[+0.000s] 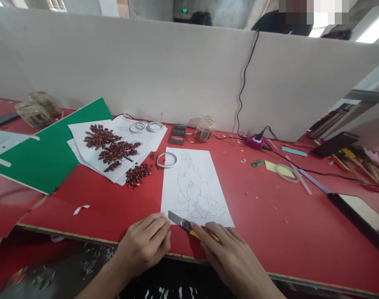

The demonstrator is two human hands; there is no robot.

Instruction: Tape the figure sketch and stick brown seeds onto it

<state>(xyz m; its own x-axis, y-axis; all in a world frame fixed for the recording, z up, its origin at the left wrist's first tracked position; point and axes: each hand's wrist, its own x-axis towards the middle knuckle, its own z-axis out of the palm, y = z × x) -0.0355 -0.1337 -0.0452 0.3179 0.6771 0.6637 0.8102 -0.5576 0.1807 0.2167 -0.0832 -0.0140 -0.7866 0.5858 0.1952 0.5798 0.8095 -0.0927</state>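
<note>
My right hand [228, 249] is closed around a yellow box cutter [185, 224], its blade out and pointing left over the lower edge of a pencil drawing [195, 191]. The drawing, on a white sheet, shows a seated figure. At the sheet's lower left corner rests my left hand [147, 241], its fingers curled together; whatever they pinch is hidden. The blade tip is close to those fingers. A roll of clear tape [166, 165] overlaps the sheet's upper left. Left of the sheet lies a pile of brown seeds [139, 174].
Seeds arranged on white papers [83, 133] lie beside a green board [52, 149]. Tape rolls [155, 126], a small dark box [177, 135] and a glass jar [205, 129] stand near the partition. At right are a purple cable hub [254, 141] and a phone [364, 216].
</note>
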